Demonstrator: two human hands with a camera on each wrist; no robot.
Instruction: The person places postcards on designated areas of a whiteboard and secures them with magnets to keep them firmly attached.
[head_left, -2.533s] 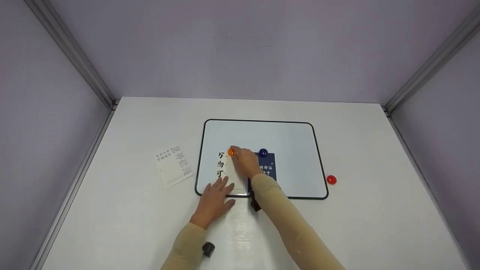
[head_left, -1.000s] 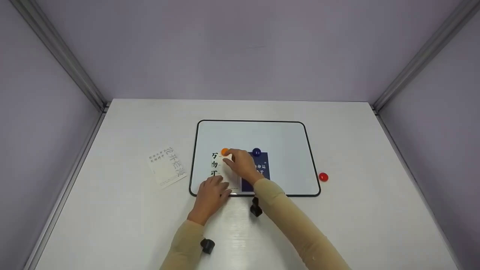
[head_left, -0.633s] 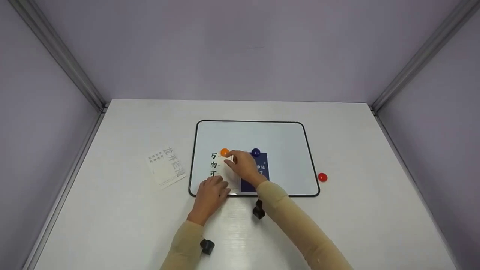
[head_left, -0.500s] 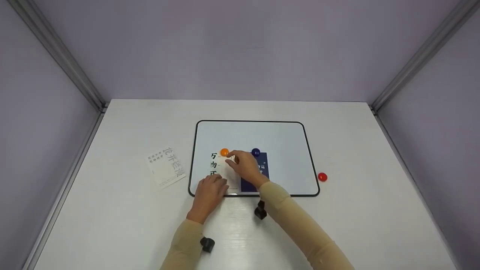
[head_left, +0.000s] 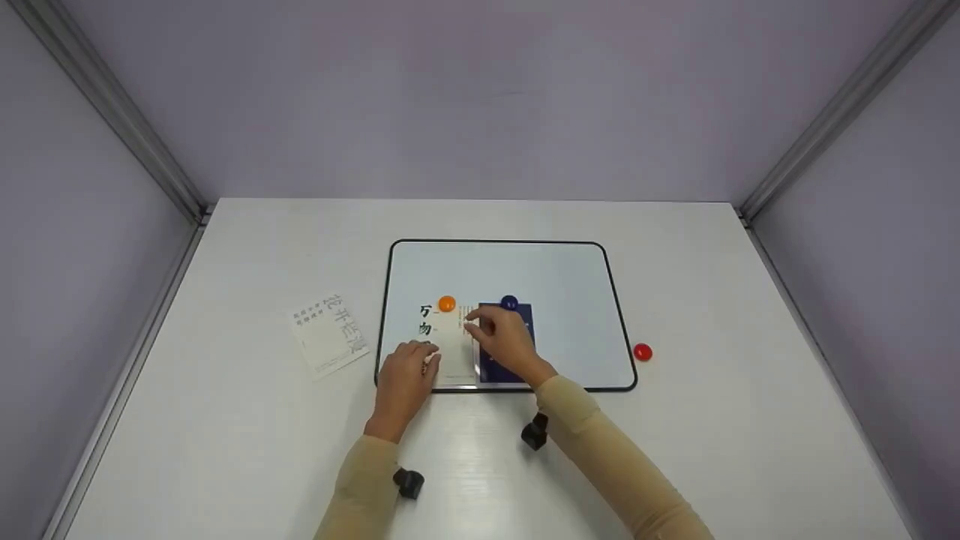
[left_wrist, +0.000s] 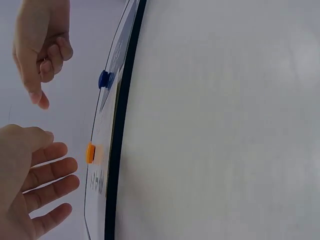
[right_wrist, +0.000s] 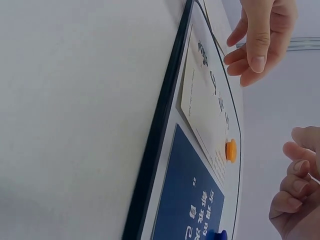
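A whiteboard point(head_left: 570, 315) with a black rim lies on the table, carrying a cream card point(head_left: 456, 356) and a dark blue card point(head_left: 495, 369) side by side. An orange round magnet point(head_left: 447, 304) sits at the cream card's top edge, a blue one point(head_left: 509, 302) at the top of the dark blue card. My left hand point(head_left: 405, 379) hovers over the cream card's lower left, fingers relaxed and holding nothing. Over the gap between the cards is my right hand point(head_left: 504, 341), its fingers loosely bent; the wrist views show both hands raised off the board.
A loose white card point(head_left: 330, 337) with grey lettering lies tilted on the table, left of the board. Touching or close to the board's right rim is a red magnet point(head_left: 643, 352). Purple-grey walls point(head_left: 480, 97) stand behind and at both sides.
My right hand has let go of the orange magnet and drawn back to the right. My left hand has lifted from the cream card and shifted a little left.
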